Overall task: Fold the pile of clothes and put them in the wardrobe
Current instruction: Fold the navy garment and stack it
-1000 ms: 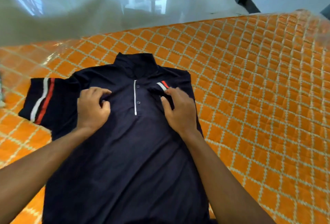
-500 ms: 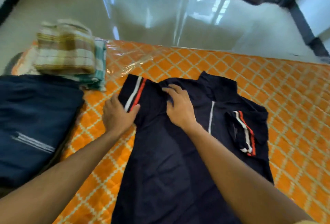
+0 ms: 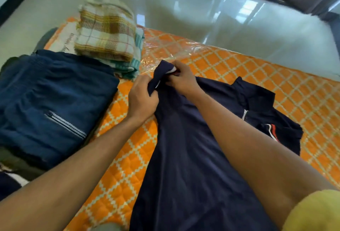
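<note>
- Navy polo shirt [image 3: 193,157] lies front-up on the orange quilted mattress [image 3: 276,87], with its collar at the far end and its body running toward the camera.
- Left hand [image 3: 141,98]: fingers are curled round the bunched sleeve [image 3: 161,72] at the far-left corner of the shirt, holding it raised off the mattress.
- Right hand [image 3: 181,78]: it reaches across the shirt, and its thumb and fingers pinch the same sleeve at the white-and-red striped cuff, just beside the left hand.
- Opposite sleeve [image 3: 272,131] lies folded inward on the right side of the shirt, striped cuff showing.
- Folded blue garment [image 3: 51,101] with a zip pocket lies to the left of the shirt, apart from it.
- Stack of checked towels [image 3: 106,33] sits to the far left of the shirt, beyond the blue garment.
- Glossy pale floor [image 3: 202,28] extends beyond the collar end of the shirt.
</note>
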